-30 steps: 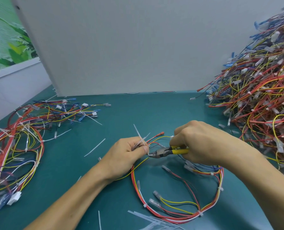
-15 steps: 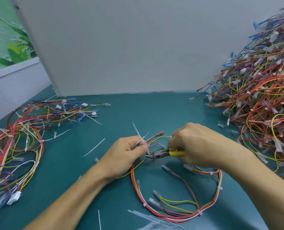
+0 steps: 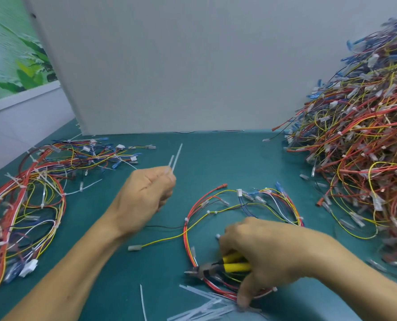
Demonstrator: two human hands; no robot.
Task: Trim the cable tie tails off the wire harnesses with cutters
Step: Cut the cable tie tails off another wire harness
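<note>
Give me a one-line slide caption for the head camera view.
Left hand pinches loose tie tails while right hand holds yellow-handled cutters over a wire harness.

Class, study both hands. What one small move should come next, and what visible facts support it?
Probably the left hand should drop the trimmed tie tails it pinches, perhaps onto the heap of cut tails at the near edge. The wire harness lies loose on the table, and the right hand grips the yellow-handled cutters low over it, so the left hand needs freeing first.

Teal tabletop point(image 3: 216, 158), plain grey board point(image 3: 192, 66) standing behind, leafy green wall picture point(image 3: 12, 66) at left
</note>
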